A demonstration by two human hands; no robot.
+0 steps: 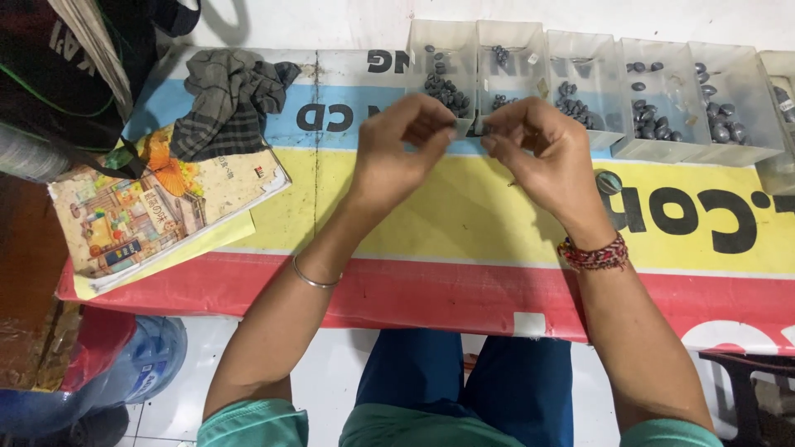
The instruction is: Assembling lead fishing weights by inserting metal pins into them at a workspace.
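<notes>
Small dark weight (474, 130), tiny, pinched between left hand (406, 136), right hand (538, 145)

A row of clear plastic trays (580, 58) stands along the far edge of the banner-covered table, from about twelve o'clock round to two o'clock, set side by side and touching. Each is open-topped, upright, and holds small dark grey, rounded weights (447, 91), heaped loosely towards the near wall. The weights differ from tray to tray: small and many at twelve o'clock, larger and oval (719, 124) toward two o'clock. The piece pinched between the two sets of fingertips, just in front of the twelve o'clock tray, is too small and hidden to make out.
</notes>
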